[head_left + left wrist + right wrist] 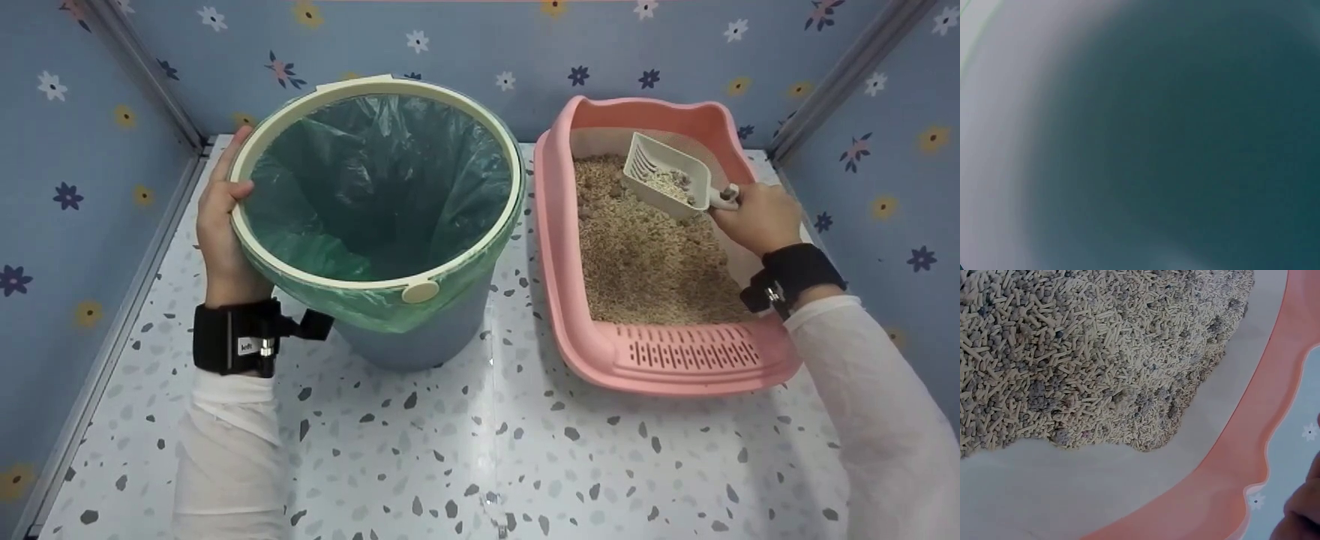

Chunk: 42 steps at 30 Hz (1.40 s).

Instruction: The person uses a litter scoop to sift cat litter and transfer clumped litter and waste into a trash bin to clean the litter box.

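Litter is lying in one pink tray, and over it one pale scoop is carrying pellets and clumps. Its long axis is running slantwise, the slotted end pointing left and slightly away from me, the handle pointing right. My right hand is gripping that handle, while my left hand is gripping the rim of one green-lined bin, left of the tray on the speckled surface.
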Each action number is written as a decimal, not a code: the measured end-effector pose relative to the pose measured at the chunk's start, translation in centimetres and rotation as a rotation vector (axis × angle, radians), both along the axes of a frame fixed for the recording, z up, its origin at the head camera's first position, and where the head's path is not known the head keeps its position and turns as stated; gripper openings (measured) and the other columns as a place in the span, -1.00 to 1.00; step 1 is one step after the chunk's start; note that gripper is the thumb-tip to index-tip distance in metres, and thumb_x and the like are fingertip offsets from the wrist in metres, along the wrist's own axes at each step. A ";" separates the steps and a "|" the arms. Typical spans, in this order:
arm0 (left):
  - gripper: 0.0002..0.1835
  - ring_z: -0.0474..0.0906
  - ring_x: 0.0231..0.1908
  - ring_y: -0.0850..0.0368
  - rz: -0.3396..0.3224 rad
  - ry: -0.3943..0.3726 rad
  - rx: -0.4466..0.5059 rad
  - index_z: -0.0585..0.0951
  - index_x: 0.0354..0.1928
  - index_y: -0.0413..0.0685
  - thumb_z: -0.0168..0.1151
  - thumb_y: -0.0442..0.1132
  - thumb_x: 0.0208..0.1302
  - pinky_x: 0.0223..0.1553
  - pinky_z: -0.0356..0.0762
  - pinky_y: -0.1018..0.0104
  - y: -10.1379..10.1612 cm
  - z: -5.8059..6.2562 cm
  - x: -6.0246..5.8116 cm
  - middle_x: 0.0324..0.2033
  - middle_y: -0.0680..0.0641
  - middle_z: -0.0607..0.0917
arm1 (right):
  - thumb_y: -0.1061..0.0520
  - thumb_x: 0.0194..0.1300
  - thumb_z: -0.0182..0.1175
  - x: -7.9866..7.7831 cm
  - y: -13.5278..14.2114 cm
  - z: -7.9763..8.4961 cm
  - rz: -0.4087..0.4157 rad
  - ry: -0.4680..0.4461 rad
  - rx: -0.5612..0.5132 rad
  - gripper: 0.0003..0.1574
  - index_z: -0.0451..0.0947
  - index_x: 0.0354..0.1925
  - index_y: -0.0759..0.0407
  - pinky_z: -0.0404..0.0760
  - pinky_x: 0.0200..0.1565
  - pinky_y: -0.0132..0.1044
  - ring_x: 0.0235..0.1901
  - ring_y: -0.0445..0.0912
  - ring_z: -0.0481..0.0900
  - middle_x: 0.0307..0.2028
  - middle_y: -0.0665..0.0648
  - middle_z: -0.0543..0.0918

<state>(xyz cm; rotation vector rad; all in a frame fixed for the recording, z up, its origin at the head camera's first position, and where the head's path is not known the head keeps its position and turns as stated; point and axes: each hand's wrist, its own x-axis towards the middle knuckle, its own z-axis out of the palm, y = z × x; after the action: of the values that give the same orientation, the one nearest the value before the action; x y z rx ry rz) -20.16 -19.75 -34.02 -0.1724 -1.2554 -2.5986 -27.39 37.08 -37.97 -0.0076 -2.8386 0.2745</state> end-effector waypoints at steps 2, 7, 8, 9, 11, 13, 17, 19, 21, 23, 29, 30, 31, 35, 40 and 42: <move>-0.37 0.19 0.35 0.08 0.002 0.000 -0.004 0.29 0.37 -0.04 -0.43 -0.45 0.26 0.34 0.06 0.10 0.0 0.0 0.0 0.36 -0.02 0.27 | -0.08 0.15 0.07 0.0 0.1 0.2 0.001 -0.049 -0.016 -0.47 0.10 -0.79 0.05 0.08 -0.59 -0.18 -0.65 0.04 0.23 -0.74 0.04 0.18; -0.37 0.18 0.35 0.10 0.008 -0.005 -0.013 0.27 0.38 -0.05 -0.42 -0.44 0.26 0.35 0.07 0.13 0.0 0.0 0.0 0.37 -0.01 0.25 | -0.08 0.16 0.10 0.0 0.4 0.8 0.043 -0.175 -0.084 -0.47 0.18 -0.77 0.10 0.11 -0.65 -0.23 -0.74 -0.07 0.17 -0.77 -0.02 0.14; -0.37 0.18 0.35 0.11 0.008 -0.007 -0.013 0.26 0.38 -0.05 -0.42 -0.44 0.26 0.35 0.07 0.14 0.0 0.0 0.0 0.37 -0.01 0.25 | -0.07 0.16 0.10 -0.1 0.4 0.9 0.053 -0.204 -0.096 -0.48 0.20 -0.76 0.11 0.12 -0.66 -0.23 -0.75 -0.09 0.16 -0.77 -0.02 0.14; -0.37 0.18 0.35 0.11 0.007 -0.007 -0.012 0.26 0.39 -0.05 -0.42 -0.43 0.26 0.35 0.07 0.15 0.0 0.0 0.0 0.37 -0.01 0.25 | -0.06 0.16 0.11 -0.1 0.5 1.0 0.063 -0.234 -0.110 -0.50 0.22 -0.75 0.13 0.12 -0.68 -0.24 -0.77 -0.11 0.15 -0.78 -0.03 0.14; -0.37 0.18 0.35 0.12 0.005 -0.010 -0.010 0.25 0.39 -0.04 -0.42 -0.43 0.27 0.35 0.07 0.15 0.0 0.0 0.0 0.37 -0.01 0.25 | -0.04 0.16 0.12 -0.2 0.7 1.2 0.084 -0.296 -0.127 -0.52 0.25 -0.74 0.14 0.11 -0.70 -0.25 -0.78 -0.14 0.13 -0.77 -0.04 0.14; -0.37 0.18 0.35 0.11 0.000 -0.010 -0.005 0.26 0.39 -0.03 -0.42 -0.44 0.28 0.35 0.06 0.14 0.0 0.0 0.0 0.37 -0.01 0.25 | -0.02 0.15 0.13 -0.3 0.9 1.4 0.098 -0.364 -0.147 -0.56 0.29 -0.71 0.16 0.11 -0.70 -0.26 -0.78 -0.16 0.11 -0.77 -0.06 0.14; -0.37 0.18 0.35 0.09 -0.005 -0.013 0.005 0.28 0.37 -0.02 -0.43 -0.45 0.28 0.35 0.05 0.13 0.0 0.1 0.0 0.37 -0.03 0.25 | 0.04 0.13 0.17 -0.5 1.2 1.5 0.126 -0.482 -0.192 -0.64 0.37 -0.67 0.17 0.12 -0.70 -0.27 -0.77 -0.19 0.08 -0.77 -0.08 0.14; -0.37 0.18 0.35 0.08 -0.007 -0.012 0.007 0.27 0.38 -0.03 -0.43 -0.45 0.28 0.35 0.05 0.12 0.0 0.1 0.0 0.37 -0.03 0.25 | 0.07 0.11 0.19 -0.5 1.2 1.5 0.137 -0.516 -0.206 -0.66 0.36 -0.68 0.16 0.13 -0.70 -0.27 -0.76 -0.20 0.08 -0.77 -0.09 0.15; -0.37 0.18 0.35 0.08 -0.008 -0.008 0.006 0.24 0.39 -0.04 -0.42 -0.45 0.28 0.35 0.05 0.12 0.0 0.1 0.0 0.37 -0.04 0.25 | 0.10 0.09 0.20 -0.4 1.2 1.5 0.148 -0.531 -0.215 -0.66 0.34 -0.69 0.13 0.14 -0.70 -0.28 -0.77 -0.20 0.08 -0.78 -0.09 0.17; -0.37 0.17 0.35 0.08 -0.009 -0.005 0.003 0.22 0.41 -0.05 -0.42 -0.45 0.28 0.36 0.05 0.13 0.0 0.0 0.0 0.37 -0.04 0.25 | 0.10 0.09 0.21 -0.4 1.2 1.6 0.150 -0.537 -0.221 -0.65 0.32 -0.71 0.11 0.14 -0.69 -0.28 -0.77 -0.20 0.08 -0.78 -0.09 0.18; -0.38 0.17 0.35 0.09 -0.007 -0.009 0.018 0.28 0.38 -0.03 -0.41 -0.46 0.28 0.36 0.04 0.14 0.1 0.0 0.0 0.36 -0.03 0.26 | 0.09 0.10 0.21 -0.2 1.2 2.1 0.144 -0.526 -0.224 -0.63 0.30 -0.70 0.12 0.15 -0.69 -0.29 -0.77 -0.20 0.09 -0.79 -0.10 0.15; -0.38 0.18 0.35 0.09 -0.006 -0.011 0.019 0.29 0.37 -0.03 -0.41 -0.45 0.28 0.36 0.04 0.13 0.1 0.0 0.0 0.36 -0.03 0.26 | 0.08 0.10 0.20 -0.2 1.2 2.2 0.142 -0.514 -0.215 -0.63 0.31 -0.70 0.14 0.14 -0.69 -0.28 -0.77 -0.20 0.09 -0.79 -0.10 0.15; -0.38 0.18 0.35 0.08 -0.008 -0.011 0.019 0.29 0.37 -0.03 -0.41 -0.45 0.27 0.36 0.04 0.13 0.1 0.0 0.0 0.36 -0.03 0.26 | 0.07 0.11 0.19 -0.2 1.2 2.2 0.138 -0.496 -0.197 -0.63 0.32 -0.70 0.14 0.14 -0.70 -0.28 -0.78 -0.20 0.10 -0.79 -0.10 0.15; -0.37 0.18 0.35 0.09 -0.013 -0.014 0.024 0.28 0.37 -0.03 -0.43 -0.45 0.27 0.35 0.04 0.12 0.1 0.0 0.0 0.36 -0.02 0.26 | -0.04 0.14 0.13 0.0 1.3 2.2 0.101 -0.350 -0.068 -0.55 0.26 -0.74 0.11 0.12 -0.68 -0.24 -0.76 -0.12 0.15 -0.79 -0.05 0.14; -0.36 0.19 0.35 0.09 -0.020 -0.013 0.026 0.25 0.39 -0.04 -0.44 -0.44 0.26 0.36 0.05 0.11 0.0 0.0 0.0 0.36 -0.02 0.26 | -0.06 0.17 0.03 0.3 1.2 1.7 0.091 -0.043 0.098 -0.46 0.09 -0.80 0.06 0.06 -0.61 -0.19 -0.73 0.01 0.17 -0.80 0.00 0.11; -0.36 0.19 0.35 0.09 -0.023 -0.014 0.029 0.26 0.38 -0.03 -0.44 -0.44 0.26 0.36 0.05 0.11 0.0 0.0 -0.1 0.36 -0.03 0.25 | -0.04 0.16 0.01 0.4 1.2 1.4 0.106 0.076 0.137 -0.45 0.07 -0.82 0.06 0.03 -0.62 -0.19 -0.74 0.04 0.14 -0.82 0.02 0.10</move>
<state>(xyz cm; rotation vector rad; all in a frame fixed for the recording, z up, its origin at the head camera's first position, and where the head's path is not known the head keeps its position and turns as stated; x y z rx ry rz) -20.23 -19.79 -33.99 -0.1647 -1.2266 -2.6408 -27.03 38.26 -36.57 0.1783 -2.7797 0.0990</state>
